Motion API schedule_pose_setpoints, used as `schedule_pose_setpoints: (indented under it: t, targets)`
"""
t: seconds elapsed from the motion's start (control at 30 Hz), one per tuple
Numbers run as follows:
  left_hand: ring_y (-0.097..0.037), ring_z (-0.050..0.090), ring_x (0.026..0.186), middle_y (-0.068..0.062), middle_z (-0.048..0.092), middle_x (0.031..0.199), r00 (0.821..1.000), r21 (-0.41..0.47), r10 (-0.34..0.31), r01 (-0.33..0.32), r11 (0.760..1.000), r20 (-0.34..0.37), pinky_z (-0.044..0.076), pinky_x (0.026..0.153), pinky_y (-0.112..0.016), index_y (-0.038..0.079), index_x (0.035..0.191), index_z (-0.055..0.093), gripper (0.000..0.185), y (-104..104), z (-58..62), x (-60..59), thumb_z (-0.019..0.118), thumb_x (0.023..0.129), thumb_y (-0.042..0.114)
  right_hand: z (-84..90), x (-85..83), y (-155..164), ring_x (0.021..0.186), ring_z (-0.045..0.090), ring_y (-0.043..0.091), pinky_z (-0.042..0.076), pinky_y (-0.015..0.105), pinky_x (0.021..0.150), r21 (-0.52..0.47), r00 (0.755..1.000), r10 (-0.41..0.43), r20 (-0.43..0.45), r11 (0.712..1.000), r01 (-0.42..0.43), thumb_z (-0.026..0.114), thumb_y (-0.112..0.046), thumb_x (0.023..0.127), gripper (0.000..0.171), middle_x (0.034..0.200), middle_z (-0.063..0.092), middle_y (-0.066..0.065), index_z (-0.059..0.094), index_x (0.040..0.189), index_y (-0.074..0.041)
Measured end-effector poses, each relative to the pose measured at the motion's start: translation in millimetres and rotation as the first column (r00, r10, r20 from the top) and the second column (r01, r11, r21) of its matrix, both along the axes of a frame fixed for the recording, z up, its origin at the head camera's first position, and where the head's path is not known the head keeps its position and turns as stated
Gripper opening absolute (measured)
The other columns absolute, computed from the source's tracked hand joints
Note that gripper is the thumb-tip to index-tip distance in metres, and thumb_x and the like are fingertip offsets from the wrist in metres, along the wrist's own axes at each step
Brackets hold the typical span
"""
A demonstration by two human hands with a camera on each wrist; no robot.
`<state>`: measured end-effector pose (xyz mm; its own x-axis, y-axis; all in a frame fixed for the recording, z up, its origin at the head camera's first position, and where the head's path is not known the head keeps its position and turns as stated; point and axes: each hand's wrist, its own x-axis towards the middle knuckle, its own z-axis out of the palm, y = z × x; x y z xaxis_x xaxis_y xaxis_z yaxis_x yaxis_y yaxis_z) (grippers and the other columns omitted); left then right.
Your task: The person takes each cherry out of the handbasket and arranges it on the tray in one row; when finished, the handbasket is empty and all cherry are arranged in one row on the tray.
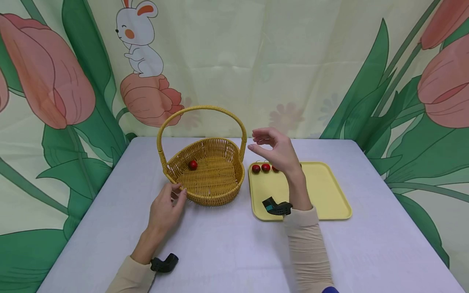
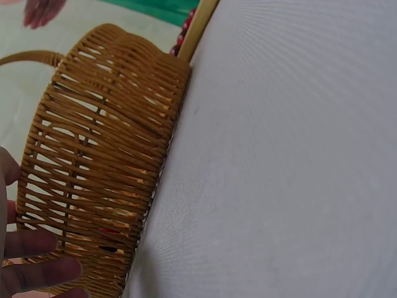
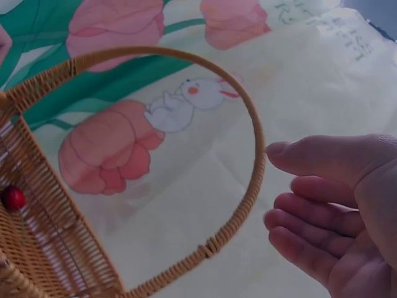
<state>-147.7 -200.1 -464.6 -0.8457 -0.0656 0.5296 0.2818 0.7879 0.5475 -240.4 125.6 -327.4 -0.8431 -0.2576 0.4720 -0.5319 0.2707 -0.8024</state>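
Bright, even light; soft shadows; head view sharp; wrist views blurred.

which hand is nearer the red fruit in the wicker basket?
Left. The left hand touches the near rim of the woven wicker basket, just below the small round red fruit. The right hand hovers open outside the basket, beyond its handle.

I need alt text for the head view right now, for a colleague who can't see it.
A person's left hand rests on the rim of a wicker basket holding one red fruit, while the empty right hand hovers over a yellow tray with more red fruits, on a pale table.
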Motion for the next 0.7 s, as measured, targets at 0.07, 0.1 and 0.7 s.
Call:
schedule_pose_setpoints:
  t: [0.07,0.1,0.7]
  targets:
    - [-0.020,0.064,0.078,-0.006,0.067,0.094,1.000,0.000,0.000,0.000,1.000,0.002,0.053,0.066,-0.033,0.004,0.114,0.062,0.026,0,0.0,0.0,0.063,0.097,0.024,1.9,0.8,-12,0.105,0.066,0.030,0.053,0.039,0.097,0.022,0.999,0.054,-0.005,0.998,-0.054,0.079,-0.010,0.085,0.043,0.118,0.067,0.017,0.064,0.124,0.000]
    - [-0.020,0.064,0.078,-0.006,0.067,0.094,1.000,0.002,0.000,0.000,1.000,0.004,0.053,0.066,-0.033,0.004,0.115,0.062,0.027,0,-0.1,0.1,0.062,0.097,0.024,2.4,1.3,-18,0.105,0.067,0.028,0.053,0.039,0.097,0.038,0.997,0.074,-0.005,0.997,-0.073,0.079,-0.011,0.085,0.042,0.119,0.067,0.016,0.064,0.124,-0.001]
    - [-0.018,0.063,0.080,-0.005,0.067,0.096,1.000,0.003,-0.010,0.010,1.000,0.008,0.054,0.068,-0.035,0.004,0.116,0.062,0.028,-1,-0.6,0.0,0.062,0.098,0.026,-36.4,-36.2,-112,0.107,0.066,0.024,0.055,0.032,0.094,0.211,0.987,0.102,0.121,0.969,-0.126,0.076,-0.024,0.089,0.045,0.120,0.068,0.016,0.064,0.127,-0.003]
